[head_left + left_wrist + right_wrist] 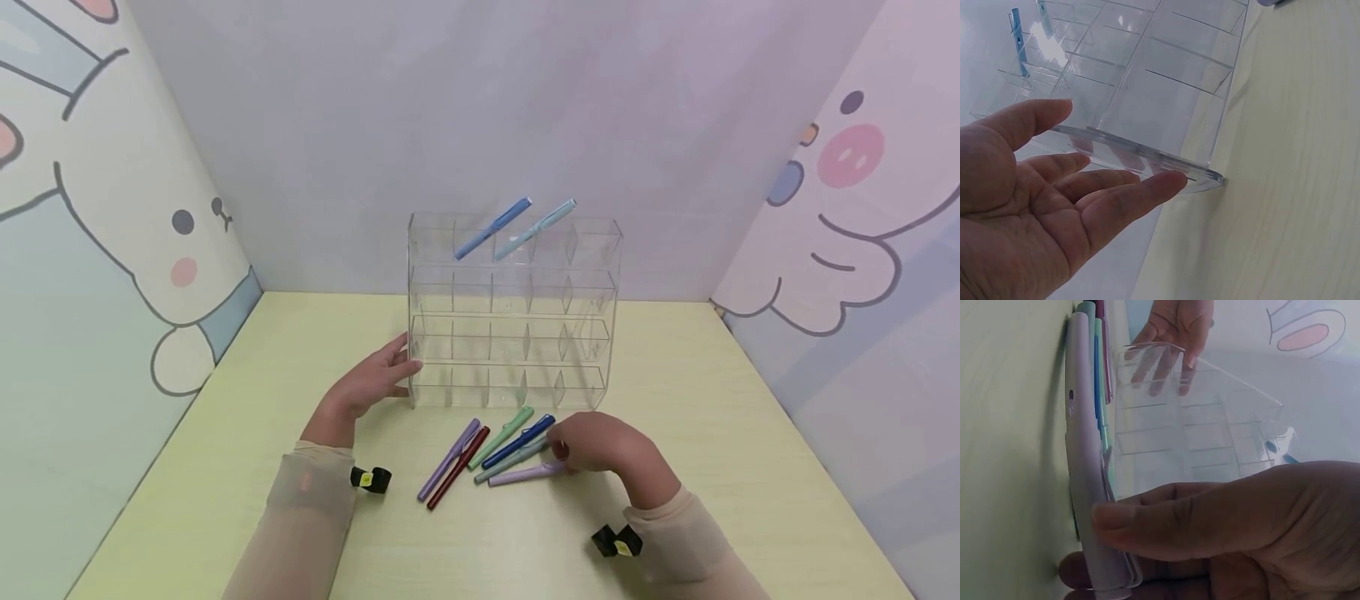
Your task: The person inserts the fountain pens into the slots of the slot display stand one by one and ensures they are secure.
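Note:
A clear acrylic display rack (510, 387) with stepped rows of compartments stands upright on the table. My left hand (371, 383) rests against its left side, fingers extended along the side panel (1141, 152) and thumb near the front edge. A light purple pen (1082, 394) is pinched near its clip end between thumb and fingers of my right hand (603, 442); it lies low at the tabletop. Beside it are a grey-green pen (512, 461), a dark blue pen (517, 442), a light green pen (501, 437), a dark red pen (457, 468) and a purple pen (448, 460).
In the rack's top row lean a blue pen (491, 229) and a light blue pen (535, 230). The pale wooden table (750, 467) meets a plain back panel (510, 108), with cartoon-printed panels on both sides. Black wrist devices (371, 480) sit at both sleeves.

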Demonstrator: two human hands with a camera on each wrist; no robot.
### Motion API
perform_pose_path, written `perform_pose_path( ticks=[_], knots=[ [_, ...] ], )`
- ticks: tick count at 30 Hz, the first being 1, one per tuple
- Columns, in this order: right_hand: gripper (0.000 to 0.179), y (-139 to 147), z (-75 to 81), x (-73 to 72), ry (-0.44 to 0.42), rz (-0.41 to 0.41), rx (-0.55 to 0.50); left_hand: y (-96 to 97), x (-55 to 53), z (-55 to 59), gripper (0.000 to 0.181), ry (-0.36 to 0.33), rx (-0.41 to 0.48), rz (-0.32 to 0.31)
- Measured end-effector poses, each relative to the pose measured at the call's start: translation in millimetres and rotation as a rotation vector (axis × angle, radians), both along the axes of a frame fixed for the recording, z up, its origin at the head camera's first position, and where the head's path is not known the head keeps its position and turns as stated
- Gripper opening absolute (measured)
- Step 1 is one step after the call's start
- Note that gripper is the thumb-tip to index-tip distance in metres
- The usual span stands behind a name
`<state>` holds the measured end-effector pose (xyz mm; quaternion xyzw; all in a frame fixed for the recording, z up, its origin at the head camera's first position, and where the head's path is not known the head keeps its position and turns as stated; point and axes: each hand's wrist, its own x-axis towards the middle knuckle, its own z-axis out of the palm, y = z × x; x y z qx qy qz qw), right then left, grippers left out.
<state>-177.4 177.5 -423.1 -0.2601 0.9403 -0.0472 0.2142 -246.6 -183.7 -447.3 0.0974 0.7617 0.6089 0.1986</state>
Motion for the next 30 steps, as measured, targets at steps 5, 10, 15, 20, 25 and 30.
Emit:
perform_pose_path(
  ticks=[5,10,15,20,25,30],
  knots=[
    [0.022,6.5,7.9,-1.2,-0.070,0.003,-0.111,0.7,0.4,1.9,0.074,0.004,-0.007,-0.001],
    [0.021,11.4,11.5,-6.4,-0.107,0.046,-0.232,0.4,0.6,2.1,0.073,0.001,-0.020,0.006],
    [0.016,15.0,15.1,-11.4,-0.115,0.053,-0.345,0.5,0.5,1.4,0.073,-0.006,-0.009,0.009],
    [0.010,16.7,21.0,-13.8,-0.081,0.043,-0.470,-0.6,0.3,0.9,0.076,0.000,-0.003,-0.005],
    [0.005,20.5,27.0,-15.2,-0.076,0.006,-0.567,0.2,0.1,2.3,0.073,-0.007,0.001,-0.005],
    [0.014,26.7,29.3,-18.3,-0.086,-0.014,-0.677,0.1,0.0,2.5,0.072,-0.003,-0.003,-0.008]
  ],
)
